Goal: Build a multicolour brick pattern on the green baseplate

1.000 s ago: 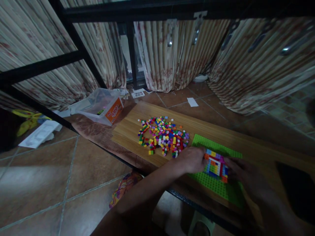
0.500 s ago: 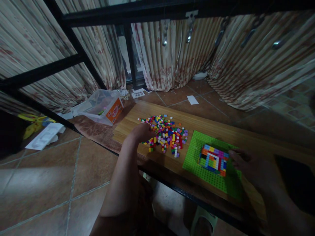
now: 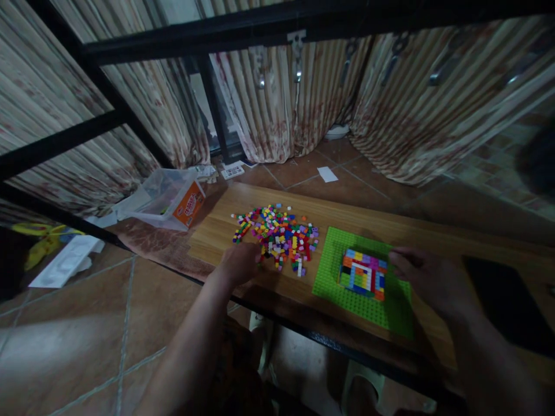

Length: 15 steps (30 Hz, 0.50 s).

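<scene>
Loose toy bricks [image 3: 281,234] in many colours lie spread over the wooden board. My left hand [image 3: 241,263] is at their near left edge, fingers bent together and pointing into the bricks. Whatever its fingertips may grip is hidden. On a green baseplate [image 3: 332,294] stands a block built of multicoloured bricks [image 3: 363,274], with white and red rows on top. Just right of that block hovers my right hand [image 3: 418,277], its fingers curled in and thumb against them. Dim light and blur hide anything between those fingers.
A clear plastic box [image 3: 158,199] with an orange label sits left of the wooden board [image 3: 217,231]. A dark flat object [image 3: 505,303] lies at the board's right. White packaging [image 3: 65,263] and a paper sheet [image 3: 327,174] are on the tiled floor. Metal bars and curtains stand behind.
My left hand has drawn back from the middle of the loose bricks to their near left edge. My right hand stays beside the built block. The whole view has shifted slightly.
</scene>
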Available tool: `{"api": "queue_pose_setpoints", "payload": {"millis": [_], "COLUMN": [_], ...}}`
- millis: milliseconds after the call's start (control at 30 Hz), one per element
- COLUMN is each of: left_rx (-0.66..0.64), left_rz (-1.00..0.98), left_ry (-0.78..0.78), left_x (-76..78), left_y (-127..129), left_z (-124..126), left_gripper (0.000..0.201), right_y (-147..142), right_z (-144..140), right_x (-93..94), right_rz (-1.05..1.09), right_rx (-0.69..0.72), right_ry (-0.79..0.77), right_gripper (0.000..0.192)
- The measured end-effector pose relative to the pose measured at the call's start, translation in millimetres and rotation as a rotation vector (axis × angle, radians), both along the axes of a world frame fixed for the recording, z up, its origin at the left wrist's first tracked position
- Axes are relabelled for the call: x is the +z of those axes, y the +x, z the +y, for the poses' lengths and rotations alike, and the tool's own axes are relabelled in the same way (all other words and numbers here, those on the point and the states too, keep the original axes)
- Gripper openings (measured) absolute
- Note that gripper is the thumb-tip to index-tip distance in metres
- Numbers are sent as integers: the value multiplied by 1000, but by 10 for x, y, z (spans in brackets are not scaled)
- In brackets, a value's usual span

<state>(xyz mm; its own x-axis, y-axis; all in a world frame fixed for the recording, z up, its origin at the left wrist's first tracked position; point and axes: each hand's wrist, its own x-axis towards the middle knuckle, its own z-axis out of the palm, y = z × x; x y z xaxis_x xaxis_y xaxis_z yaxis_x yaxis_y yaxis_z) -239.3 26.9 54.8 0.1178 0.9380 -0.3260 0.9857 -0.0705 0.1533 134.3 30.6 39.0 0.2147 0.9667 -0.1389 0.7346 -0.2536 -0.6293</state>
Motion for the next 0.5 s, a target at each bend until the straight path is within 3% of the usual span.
{"api": "queue_pose_setpoints", "payload": {"millis": [300, 500], "left_rx": [-52, -44], "left_rz": [29, 5], "left_ry": [86, 158], "left_x": [-57, -59], "left_y": [157, 283], "left_z": [54, 158], "left_gripper": [18, 21], "right_y": [19, -30], "right_z": [30, 21], "right_x": [-123, -71], "right_rz": [58, 128], "right_rx": [54, 61], "right_ry": [99, 122], "right_gripper": [31, 28]}}
